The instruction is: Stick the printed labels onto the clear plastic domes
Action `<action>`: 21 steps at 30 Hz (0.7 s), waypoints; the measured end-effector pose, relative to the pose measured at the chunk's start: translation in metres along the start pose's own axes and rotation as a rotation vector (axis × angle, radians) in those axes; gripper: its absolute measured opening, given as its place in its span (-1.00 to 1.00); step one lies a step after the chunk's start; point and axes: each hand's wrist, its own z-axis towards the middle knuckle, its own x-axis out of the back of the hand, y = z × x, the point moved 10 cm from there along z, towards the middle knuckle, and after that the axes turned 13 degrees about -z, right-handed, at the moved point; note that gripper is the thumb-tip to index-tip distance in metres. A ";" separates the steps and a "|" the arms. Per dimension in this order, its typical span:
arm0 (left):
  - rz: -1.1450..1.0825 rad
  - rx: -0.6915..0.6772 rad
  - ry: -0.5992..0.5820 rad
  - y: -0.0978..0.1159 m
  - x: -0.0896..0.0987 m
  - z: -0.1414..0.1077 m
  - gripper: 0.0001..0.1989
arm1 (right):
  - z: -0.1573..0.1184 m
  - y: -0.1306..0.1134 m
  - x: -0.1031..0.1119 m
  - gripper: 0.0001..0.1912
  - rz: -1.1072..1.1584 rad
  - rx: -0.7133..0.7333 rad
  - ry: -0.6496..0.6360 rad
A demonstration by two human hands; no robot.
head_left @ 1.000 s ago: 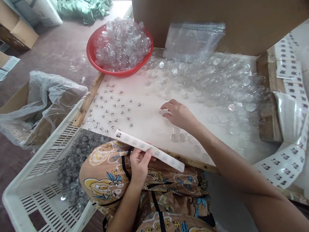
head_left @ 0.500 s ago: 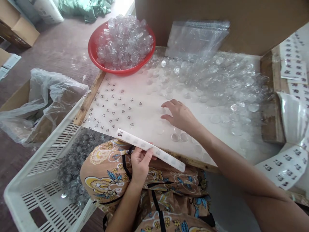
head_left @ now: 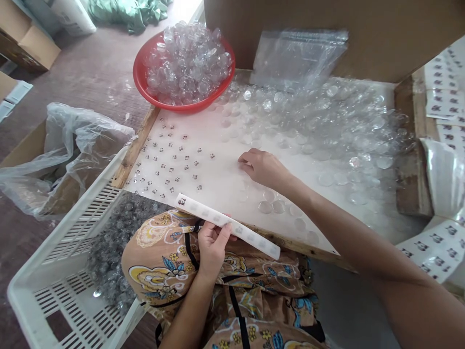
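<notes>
My left hand pinches a white strip of stickers between thumb and fingers, over my lap near the table's front edge. One dark animal print shows at the strip's left end. Above the middle of the white tabletop is my right hand, thumb and fingertips drawn together; what they hold, if anything, is too small to make out. Several small animal-face stickers lie in loose rows on the left of the tabletop. Clear round discs lie beside and below my right hand.
A red bowl heaped with clear round pieces stands at the back left. More clear pieces cover the back right, near plastic bags. A white crate is at the lower left. Sticker sheets hang at the right.
My right hand has moved slightly left, and its thumb and fingers have closed together. My left hand still holds the strip in nearly the same place.
</notes>
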 end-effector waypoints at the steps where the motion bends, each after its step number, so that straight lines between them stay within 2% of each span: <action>1: -0.002 -0.002 -0.003 0.000 0.000 0.000 -0.73 | 0.001 0.000 0.002 -0.78 -0.028 -0.012 0.020; 4: -0.008 -0.002 -0.013 0.000 -0.001 0.000 -0.74 | 0.005 -0.012 0.004 -0.76 -0.079 0.011 0.073; 8: -0.006 -0.003 -0.014 -0.001 0.000 0.000 -0.74 | 0.006 -0.055 -0.015 -0.76 -0.094 0.243 -0.002; 11: -0.001 0.002 -0.009 -0.003 0.001 0.000 -0.73 | 0.002 -0.069 -0.015 -0.76 -0.034 0.286 -0.005; 15: -0.010 0.015 -0.019 -0.004 -0.002 0.001 -0.71 | -0.014 -0.076 0.009 -0.81 0.292 0.243 0.048; 18: 0.006 0.020 -0.050 -0.005 -0.006 0.001 -0.71 | -0.028 -0.099 0.013 -0.82 0.598 0.251 -0.053; 21: 0.059 0.020 -0.095 -0.006 -0.011 -0.001 -0.76 | -0.032 -0.123 0.010 -0.80 0.739 0.225 -0.116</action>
